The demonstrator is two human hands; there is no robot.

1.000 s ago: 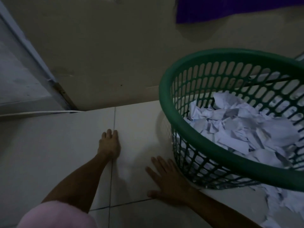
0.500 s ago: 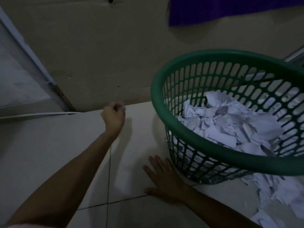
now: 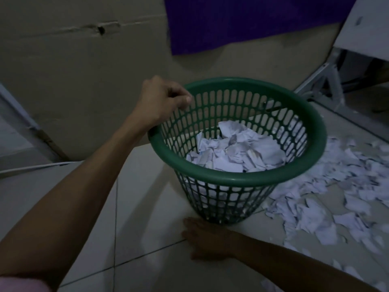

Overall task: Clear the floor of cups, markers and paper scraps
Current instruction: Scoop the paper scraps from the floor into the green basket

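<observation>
A green plastic basket [image 3: 231, 178] stands on the tiled floor, about half full of white paper scraps [image 3: 237, 152]. My left hand [image 3: 162, 102] hovers at the basket's far-left rim with its fingers curled and thumb against fingertips; nothing shows between them. My right hand [image 3: 206, 241] lies flat on the floor, fingers straight, just in front of the basket's base. A wide spread of torn paper scraps [image 3: 328, 197] covers the floor to the right of the basket.
A beige wall [image 3: 84, 81] runs behind the basket, with a purple sheet [image 3: 242, 22] hanging on it. At the back right stands a white metal frame [image 3: 328, 85]. A door frame [image 3: 25, 123] and a white cable [image 3: 31, 167] lie at the left.
My left hand rose from the floor, closed into a fist and moved right to the basket's rim. The view pulled back and right, showing more scraps. My right hand stayed flat.
</observation>
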